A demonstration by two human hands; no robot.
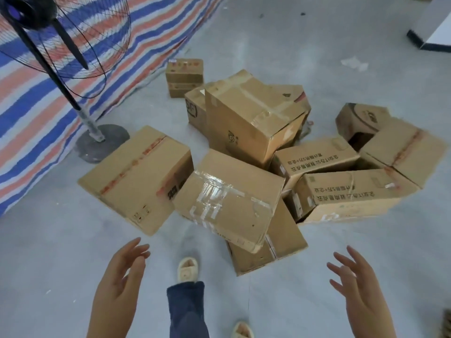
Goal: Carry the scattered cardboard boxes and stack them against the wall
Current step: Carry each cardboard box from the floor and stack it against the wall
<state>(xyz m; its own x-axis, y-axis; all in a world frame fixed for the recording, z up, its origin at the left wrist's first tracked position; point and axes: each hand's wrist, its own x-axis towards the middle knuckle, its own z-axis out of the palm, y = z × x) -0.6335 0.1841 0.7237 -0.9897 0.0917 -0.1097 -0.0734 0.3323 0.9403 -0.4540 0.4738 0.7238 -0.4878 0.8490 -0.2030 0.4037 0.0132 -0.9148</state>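
Several brown cardboard boxes lie in a heap on the grey floor. Nearest me is a box with clear tape [229, 198], tilted on top of a flatter box [280, 242]. A box with red tape [136, 179] lies to its left. A big tilted box [251, 115] sits behind, two printed boxes [351, 193] to the right, and two small boxes stacked [184, 76] at the back. My left hand [119, 286] and my right hand [358, 291] reach forward with fingers spread, empty, short of the boxes.
A standing fan [56, 40] with a round base [101, 142] stands at the left, in front of a striped blue, red and white tarp [29, 113]. A white counter corner [436, 32] is at the top right. My slippered feet [186, 268] stand just before the heap.
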